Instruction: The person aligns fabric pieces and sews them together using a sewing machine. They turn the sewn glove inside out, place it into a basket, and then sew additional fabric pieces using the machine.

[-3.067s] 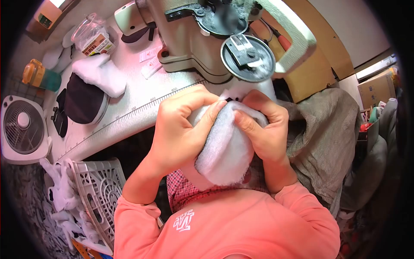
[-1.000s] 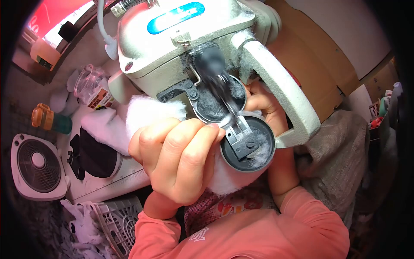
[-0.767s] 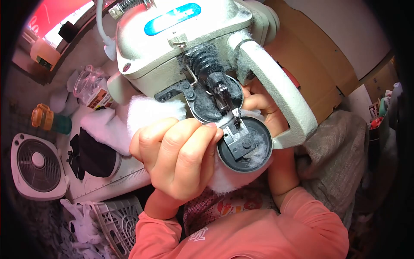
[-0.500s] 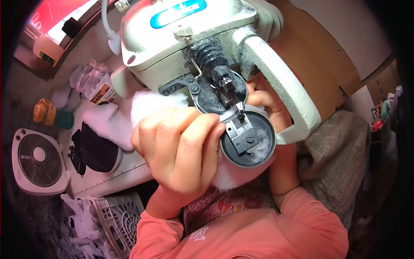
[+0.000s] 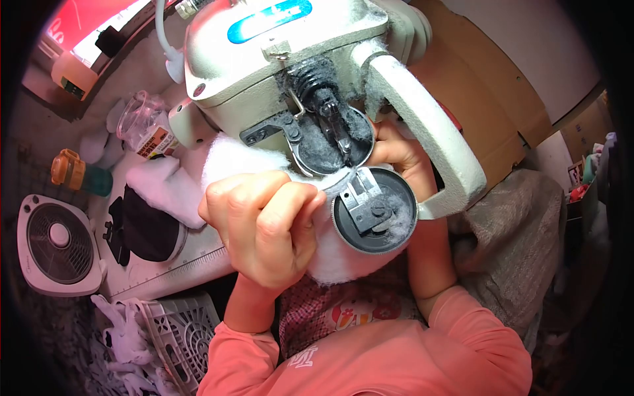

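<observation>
A fur sewing machine stands before me, with two lint-covered metal discs meeting near its needle area; the lower disc faces me. White plush fabric passes between the discs and hangs behind the lower one. My left hand is closed at the left of the lower disc, its fingers bent against the fabric's edge. Behind the discs, partly hidden by them and the machine's curved arm, my right hand curls its fingers at the fabric; its fingertips are covered.
On the table left lie more white plush, a black cap-like item and a clear jar. A fan and an orange-lidded bottle stand farther left. Below is a white crate; cardboard stands at the right.
My left hand has moved slightly left and down, away from the lower disc. The needle mechanism has shifted position. My right hand stays behind the discs.
</observation>
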### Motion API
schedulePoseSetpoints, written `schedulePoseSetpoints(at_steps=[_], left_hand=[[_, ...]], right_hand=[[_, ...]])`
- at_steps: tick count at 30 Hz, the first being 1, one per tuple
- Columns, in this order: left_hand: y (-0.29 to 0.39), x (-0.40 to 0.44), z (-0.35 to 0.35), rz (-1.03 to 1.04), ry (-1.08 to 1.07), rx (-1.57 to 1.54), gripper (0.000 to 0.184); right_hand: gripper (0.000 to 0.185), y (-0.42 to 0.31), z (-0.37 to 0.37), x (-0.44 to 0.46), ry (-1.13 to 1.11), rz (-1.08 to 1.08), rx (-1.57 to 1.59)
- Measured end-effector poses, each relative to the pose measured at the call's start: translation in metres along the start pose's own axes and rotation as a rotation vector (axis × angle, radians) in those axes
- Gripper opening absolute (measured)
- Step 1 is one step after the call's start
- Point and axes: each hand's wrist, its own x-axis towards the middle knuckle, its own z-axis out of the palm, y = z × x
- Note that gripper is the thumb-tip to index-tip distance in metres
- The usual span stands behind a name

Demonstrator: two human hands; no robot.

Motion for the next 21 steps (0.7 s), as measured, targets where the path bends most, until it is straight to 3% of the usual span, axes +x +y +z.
schedulePoseSetpoints(at_steps=[2, 3, 11, 13, 17, 18, 21], left_hand=[[0.0, 0.002, 0.001, 0.001, 0.004, -0.012, 0.021], [0.0, 0.002, 0.001, -0.003, 0.0, -0.025, 0.021], [0.004, 0.003, 0.006, -0.031, 0.009, -0.04, 0.016], [0.004, 0.004, 0.002, -0.044, -0.026, -0.054, 0.013], [0.006, -0.005, -0.023, -0.089, -0.028, -0.023, 0.029], [0.005, -0.008, -0.043, -0.123, -0.045, 0.048, 0.031], [-0.024, -0.014, -0.121, -0.166, 0.032, 0.433, 0.037]], right_hand=[[0.033, -0.008, 0.004, 0.003, 0.049, 0.297, 0.436], [0.033, -0.007, 0.003, 0.003, 0.05, 0.297, 0.436], [0.032, 0.016, -0.013, -0.012, -0.088, 0.183, 0.28], [0.016, 0.001, -0.003, -0.007, 0.077, 0.207, -0.021], [0.013, -0.031, 0.027, 0.043, -0.243, 0.331, -0.049], [0.017, -0.012, 0.0, 0.049, -0.354, 0.357, -0.071], [0.032, -0.077, 0.087, 0.088, -0.677, 0.394, -0.201]])
